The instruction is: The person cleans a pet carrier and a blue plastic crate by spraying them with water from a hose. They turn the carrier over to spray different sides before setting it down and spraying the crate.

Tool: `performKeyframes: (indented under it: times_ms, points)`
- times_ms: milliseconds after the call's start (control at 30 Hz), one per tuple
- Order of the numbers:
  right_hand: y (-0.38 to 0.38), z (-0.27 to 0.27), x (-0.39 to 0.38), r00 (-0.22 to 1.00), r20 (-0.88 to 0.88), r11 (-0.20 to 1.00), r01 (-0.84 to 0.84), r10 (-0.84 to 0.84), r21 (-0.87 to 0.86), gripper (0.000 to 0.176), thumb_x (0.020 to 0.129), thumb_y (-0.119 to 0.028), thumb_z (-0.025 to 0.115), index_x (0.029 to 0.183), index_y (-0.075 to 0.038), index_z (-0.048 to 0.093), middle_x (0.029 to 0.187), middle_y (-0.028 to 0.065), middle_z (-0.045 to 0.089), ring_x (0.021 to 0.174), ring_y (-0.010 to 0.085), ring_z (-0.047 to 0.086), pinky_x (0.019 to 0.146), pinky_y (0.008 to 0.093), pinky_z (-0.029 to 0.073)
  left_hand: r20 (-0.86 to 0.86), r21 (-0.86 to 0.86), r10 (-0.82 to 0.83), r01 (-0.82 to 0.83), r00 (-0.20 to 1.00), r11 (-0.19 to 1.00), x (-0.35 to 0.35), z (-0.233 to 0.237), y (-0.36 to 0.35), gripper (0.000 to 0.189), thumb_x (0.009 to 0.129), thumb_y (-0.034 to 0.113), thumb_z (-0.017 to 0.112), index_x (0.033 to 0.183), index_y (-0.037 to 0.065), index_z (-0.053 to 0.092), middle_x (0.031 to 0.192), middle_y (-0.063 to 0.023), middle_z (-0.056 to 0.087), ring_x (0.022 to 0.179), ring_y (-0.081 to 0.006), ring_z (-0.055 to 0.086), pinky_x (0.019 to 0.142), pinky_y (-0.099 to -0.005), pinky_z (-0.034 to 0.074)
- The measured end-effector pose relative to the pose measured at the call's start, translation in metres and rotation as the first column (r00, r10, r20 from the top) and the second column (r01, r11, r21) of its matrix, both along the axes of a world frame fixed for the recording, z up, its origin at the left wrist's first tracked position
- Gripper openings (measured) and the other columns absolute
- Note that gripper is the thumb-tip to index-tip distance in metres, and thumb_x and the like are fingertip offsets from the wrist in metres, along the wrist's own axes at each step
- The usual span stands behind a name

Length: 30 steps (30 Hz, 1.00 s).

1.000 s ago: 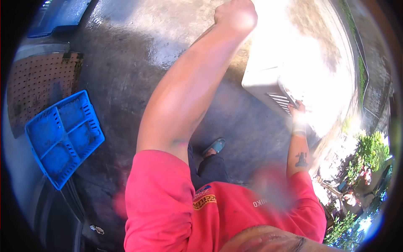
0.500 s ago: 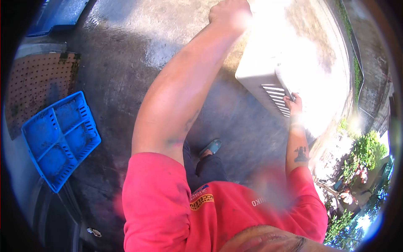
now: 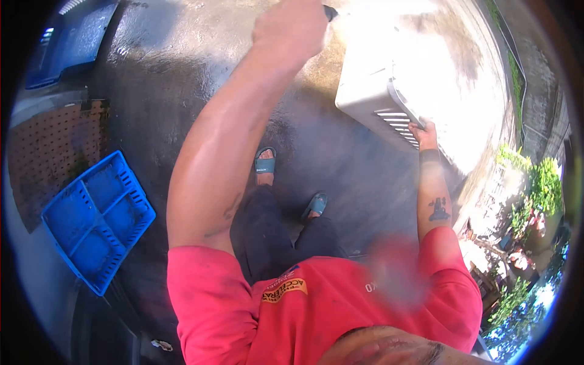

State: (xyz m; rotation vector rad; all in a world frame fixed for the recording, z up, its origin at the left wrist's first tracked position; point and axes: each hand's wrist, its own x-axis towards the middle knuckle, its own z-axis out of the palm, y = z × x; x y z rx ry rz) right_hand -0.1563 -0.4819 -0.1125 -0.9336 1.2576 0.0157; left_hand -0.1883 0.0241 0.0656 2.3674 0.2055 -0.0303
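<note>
Wet floor (image 3: 340,176) all round me. The white box (image 3: 371,100) is at 1 o'clock and looks tipped; my right hand (image 3: 424,135) has its fingers hooked over the slatted side. Blue tray (image 3: 97,222) lies at 8 o'clock, well apart. Left hand (image 3: 292,27) is a fist at 12, closed round a dark handle (image 3: 329,11); can't tell what it belongs to. I'd say I'm steadying the box. The floor's slick, so the next move wants a firm grip.

Red shirt (image 3: 322,316): yellow logo (image 3: 281,291) roughly "ACCELERA"; white letters (image 3: 370,286) "KO", rest blurred
</note>
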Motion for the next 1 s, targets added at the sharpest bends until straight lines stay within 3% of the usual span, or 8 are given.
performKeyframes:
  times_ms: [133, 200, 433, 467, 500, 567, 833, 1000]
  points:
    - [0.018, -0.032, -0.021, 0.995, 0.077, 0.997, -0.064, 0.068, -0.043, 0.023, 0.088, 0.001, 0.058, 0.107, 0.0, 0.046, 0.102, 0.0173, 0.049, 0.071, 0.0224, 0.045, 0.054, 0.0316, 0.039, -0.169, 0.256, -0.154, 0.194, 0.974, 0.947, 0.009, -0.006, -0.001, 0.037, 0.091, 0.029, 0.061, 0.122, 0.01, 0.063, 0.095, -0.0203, 0.069, 0.089, -0.0375, 0.066, 0.076, -0.0474, 0.051]
    - [0.048, -0.031, -0.03, 0.995, 0.101, 0.996, -0.015, 0.024, -0.087, 0.025, 0.088, 0.004, 0.059, 0.11, 0.002, 0.048, 0.102, 0.0174, 0.049, 0.071, 0.0229, 0.046, 0.054, 0.0324, 0.041, -0.211, 0.314, -0.165, 0.226, 0.964, 0.922, 0.0, 0.024, -0.019, 0.03, 0.09, 0.021, 0.057, 0.116, 0.008, 0.066, 0.097, -0.0203, 0.069, 0.091, -0.0373, 0.066, 0.079, -0.0464, 0.052]
    - [0.051, 0.019, 0.033, 0.986, 0.159, 0.999, 0.049, -0.049, 0.0, 0.021, 0.087, 0.004, 0.061, 0.107, 0.001, 0.053, 0.094, 0.015, 0.052, 0.059, 0.0192, 0.046, 0.045, 0.0308, 0.04, -0.23, 0.438, -0.064, 0.162, 0.971, 0.884, -0.051, 0.098, -0.057, 0.034, 0.091, 0.026, 0.059, 0.121, 0.012, 0.064, 0.094, -0.0197, 0.07, 0.091, -0.0378, 0.067, 0.079, -0.047, 0.052]
    - [0.046, 0.038, 0.039, 0.877, 0.029, 0.772, -0.406, 0.48, -0.489, 0.019, 0.089, 0.002, 0.06, 0.107, -0.001, 0.055, 0.094, 0.0148, 0.052, 0.061, 0.0198, 0.047, 0.047, 0.0319, 0.041, -0.169, 0.46, -0.072, 0.144, 0.983, 0.876, -0.062, 0.096, -0.059, 0.037, 0.09, 0.027, 0.061, 0.124, 0.013, 0.063, 0.092, -0.0197, 0.07, 0.089, -0.0382, 0.067, 0.079, -0.047, 0.052]
    - [0.039, 0.053, 0.036, 0.544, -0.329, 0.155, -0.664, 0.772, -0.732, 0.017, 0.09, -0.001, 0.058, 0.107, -0.002, 0.057, 0.094, 0.0147, 0.052, 0.063, 0.0204, 0.048, 0.048, 0.033, 0.043, -0.181, 0.459, -0.055, 0.134, 0.982, 0.878, -0.074, 0.097, -0.063, 0.037, 0.09, 0.027, 0.061, 0.124, 0.013, 0.063, 0.092, -0.0198, 0.07, 0.089, -0.0383, 0.067, 0.079, -0.0469, 0.052]
    - [0.022, 0.08, 0.069, 0.463, -0.402, -0.022, -0.634, 0.79, -0.773, 0.022, 0.09, -0.011, 0.06, 0.111, -0.004, 0.06, 0.104, 0.0133, 0.058, 0.084, 0.0235, 0.054, 0.069, 0.0342, 0.046, -0.17, 0.468, -0.029, 0.106, 0.985, 0.877, -0.088, 0.101, -0.068, 0.037, 0.09, 0.028, 0.062, 0.125, 0.014, 0.063, 0.092, -0.0201, 0.069, 0.089, -0.0385, 0.066, 0.079, -0.0469, 0.052]
    - [0.0, 0.101, 0.117, 0.515, -0.121, 0.262, -0.607, 0.848, -0.75, 0.023, 0.092, -0.011, 0.051, 0.112, -0.003, 0.059, 0.085, 0.0137, 0.056, 0.069, 0.0233, 0.053, 0.059, 0.0352, 0.046, -0.171, 0.501, 0.119, -0.018, 0.978, 0.865, -0.097, 0.066, -0.07, 0.041, 0.089, 0.03, 0.062, 0.128, 0.015, 0.061, 0.097, -0.0204, 0.069, 0.092, -0.0396, 0.066, 0.079, -0.0476, 0.051]
    - [0.005, 0.057, 0.112, 0.587, 0.008, 0.462, -0.629, 0.81, -0.625, 0.025, 0.093, -0.011, 0.046, 0.112, -0.002, 0.058, 0.073, 0.014, 0.054, 0.059, 0.0231, 0.052, 0.052, 0.0358, 0.046, -0.177, 0.521, 0.185, -0.068, 0.967, 0.851, -0.101, 0.047, -0.038, 0.042, 0.09, 0.029, 0.062, 0.13, 0.014, 0.059, 0.102, -0.0223, 0.068, 0.094, -0.0409, 0.065, 0.08, -0.0481, 0.05]
